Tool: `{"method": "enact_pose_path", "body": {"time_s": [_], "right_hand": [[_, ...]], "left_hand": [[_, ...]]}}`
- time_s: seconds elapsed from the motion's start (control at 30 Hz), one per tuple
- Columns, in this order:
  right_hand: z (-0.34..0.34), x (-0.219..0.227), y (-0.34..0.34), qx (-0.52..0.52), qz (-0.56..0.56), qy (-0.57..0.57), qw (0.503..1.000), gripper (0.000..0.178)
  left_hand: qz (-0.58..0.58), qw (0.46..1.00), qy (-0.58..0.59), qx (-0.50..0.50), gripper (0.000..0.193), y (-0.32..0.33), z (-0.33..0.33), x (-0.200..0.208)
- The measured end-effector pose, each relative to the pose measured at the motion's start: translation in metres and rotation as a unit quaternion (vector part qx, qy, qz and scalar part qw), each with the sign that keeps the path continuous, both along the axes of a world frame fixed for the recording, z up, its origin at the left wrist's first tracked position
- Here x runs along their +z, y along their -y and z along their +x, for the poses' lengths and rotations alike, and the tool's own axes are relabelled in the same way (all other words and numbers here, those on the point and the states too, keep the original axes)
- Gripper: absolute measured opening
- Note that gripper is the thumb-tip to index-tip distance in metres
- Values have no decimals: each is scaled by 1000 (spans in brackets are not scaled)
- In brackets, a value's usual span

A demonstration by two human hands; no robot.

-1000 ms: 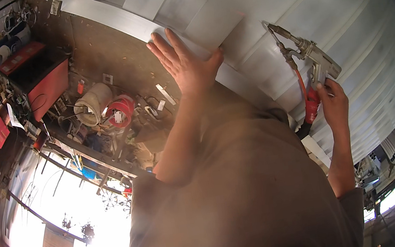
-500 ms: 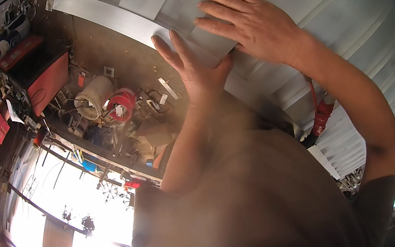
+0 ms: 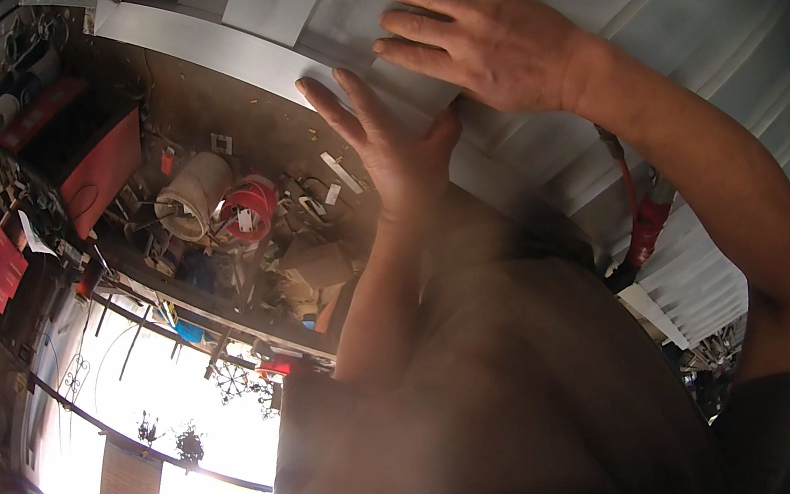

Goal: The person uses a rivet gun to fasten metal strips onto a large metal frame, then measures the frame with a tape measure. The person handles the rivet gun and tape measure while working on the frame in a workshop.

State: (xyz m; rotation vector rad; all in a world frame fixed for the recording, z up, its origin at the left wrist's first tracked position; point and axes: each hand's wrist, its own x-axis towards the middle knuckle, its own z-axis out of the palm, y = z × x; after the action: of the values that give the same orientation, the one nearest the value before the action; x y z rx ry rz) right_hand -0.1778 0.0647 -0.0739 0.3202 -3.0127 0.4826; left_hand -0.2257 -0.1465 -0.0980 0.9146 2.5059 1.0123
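Note:
A large grey ribbed metal panel (image 3: 667, 27) fills the upper right, with flat, smooth metal pieces along its left part. My right hand (image 3: 498, 45) lies palm down on a flat metal piece (image 3: 359, 25), its fingers stretched out and slightly apart. Below and left of it, my left hand (image 3: 391, 146) is at the near edge of the same metal. Two of its fingers point up over the pale metal rim (image 3: 215, 45), and the thumb reaches toward a corner under the right hand. Neither hand is wrapped around anything visible.
On the floor to the left are a red bucket (image 3: 248, 209), a whitish bucket (image 3: 194, 196) and scattered scraps. A red-and-black cabinet (image 3: 101, 167) stands farther left. A tool with a red grip (image 3: 650, 226) is beside my right forearm. Bright daylight enters at lower left.
Both hands and the metal under them have shifted slightly left in the view. The hands keep nearly the same pose, fingers still stretched out.

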Motion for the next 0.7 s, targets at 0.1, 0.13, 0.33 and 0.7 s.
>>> {"method": "enact_pose_path", "body": {"time_s": [0.1, 0.13, 0.33, 0.7], "right_hand": [[1, -1, -1, -4, -20, 16, 1000, 46], [1, -1, -1, -6, -37, 5, 999, 48], [27, 19, 32, -218, -24, 5, 976, 71], [44, 34, 141, -580, -504, 103, 632, 58]], "left_hand": [[5, 1000, 17, 10, 129, -2, -1, 3], [0, 1000, 21, 15, 129, -4, -1, 6], [-248, 957, -142, -56, 117, -15, -10, 42], [-172, 933, -179, -259, 107, -29, -61, 19]]}}
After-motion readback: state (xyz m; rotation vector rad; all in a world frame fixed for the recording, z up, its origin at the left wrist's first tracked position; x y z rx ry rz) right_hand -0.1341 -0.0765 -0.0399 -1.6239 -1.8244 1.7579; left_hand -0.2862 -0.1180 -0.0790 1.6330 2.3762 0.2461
